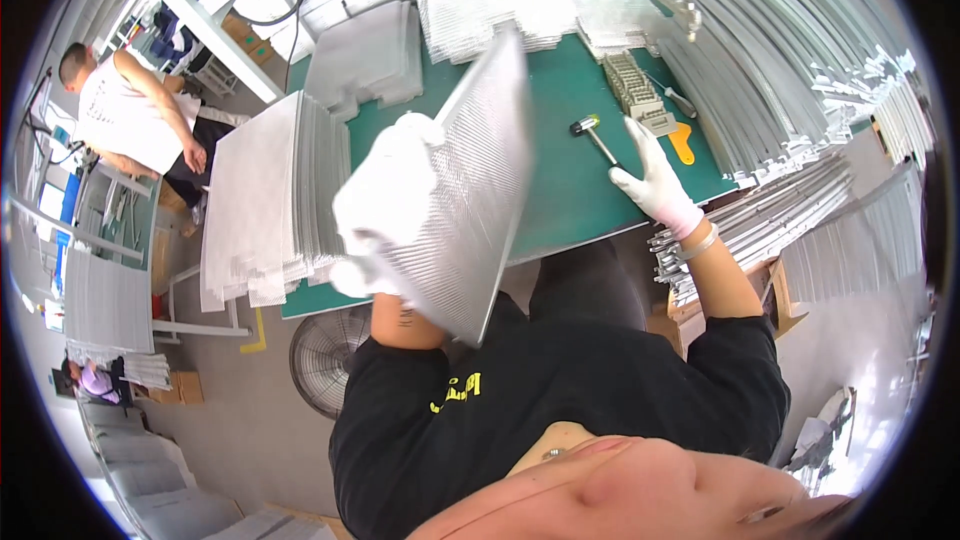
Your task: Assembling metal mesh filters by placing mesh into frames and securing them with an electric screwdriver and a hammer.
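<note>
My left hand (388,185), in a white glove, is closed on a silver-grey ribbed mesh panel (478,175). The panel is tilted up on edge above the table, between my body and the stacks at the back; its far end is slightly blurred. My right hand (655,180), also gloved, is held with thumb and fingers apart over the right side of the green table top (560,180) and holds nothing. Close to its fingers lies a small two-headed mallet (598,140). Just beyond are a yellow scraper (682,143), a screwdriver (680,102) and a beige slotted block (635,90).
Stacked mesh panels stand at the left (255,195), back left (370,55) and back (495,0). Long metal strips (780,70) are piled on the right, with more metal bars (770,215) below. A floor fan (322,365) stands under the table. Another person (140,110) is at far left.
</note>
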{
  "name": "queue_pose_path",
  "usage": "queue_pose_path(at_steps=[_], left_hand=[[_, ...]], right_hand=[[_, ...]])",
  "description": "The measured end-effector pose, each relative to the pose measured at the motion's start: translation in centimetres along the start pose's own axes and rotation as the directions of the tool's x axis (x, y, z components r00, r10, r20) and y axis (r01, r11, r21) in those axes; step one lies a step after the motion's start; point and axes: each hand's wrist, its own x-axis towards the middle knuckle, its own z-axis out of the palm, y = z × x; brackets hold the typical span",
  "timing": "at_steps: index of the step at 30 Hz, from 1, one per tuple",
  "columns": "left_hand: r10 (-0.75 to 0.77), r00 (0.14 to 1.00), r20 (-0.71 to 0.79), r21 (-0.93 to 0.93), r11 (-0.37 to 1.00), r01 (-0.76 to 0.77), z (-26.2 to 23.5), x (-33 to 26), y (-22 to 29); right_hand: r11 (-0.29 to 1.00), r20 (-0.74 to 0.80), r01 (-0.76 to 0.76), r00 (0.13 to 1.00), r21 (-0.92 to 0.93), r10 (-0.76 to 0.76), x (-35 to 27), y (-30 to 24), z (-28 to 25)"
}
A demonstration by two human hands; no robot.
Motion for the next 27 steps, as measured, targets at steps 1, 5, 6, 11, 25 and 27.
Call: queue_pose_path(at_steps=[1,5,6,11,25,27], left_hand=[[0.062,0.997,0.039,0.27,0.96,-0.07,0.2,0.3,0.0],[0.104,0.951,0.292,0.941,0.145,-0.305,1.5,2.6,1.0],[0.058,0.937,0.346,0.933,-0.122,-0.337,2.2,3.5,2.1],[0.23,0.841,0.49,0.659,-0.729,-0.185,6.5,6.7,4.4],[0.121,0.824,0.553,0.078,-0.993,0.094,10.1,18.2,12.8],[0.046,0.812,0.582,0.003,-0.999,0.054,8.4,18.2,11.9]], right_hand=[[0.955,0.02,-0.053,0.999,0.293,0.049,0.3,-0.7,-0.5],[0.643,0.22,-0.23,0.971,0.731,0.097,-1.0,-0.7,-1.5],[0.676,0.127,-0.23,0.972,0.7,0.199,-3.0,1.1,-1.1],[0.742,-0.351,-0.182,0.792,0.645,0.499,-10.9,2.2,-11.0],[0.816,-0.732,0.149,0.552,0.559,0.4,3.3,7.3,-47.5],[0.913,-0.685,-0.176,0.612,0.369,0.395,6.3,10.1,-49.4]])
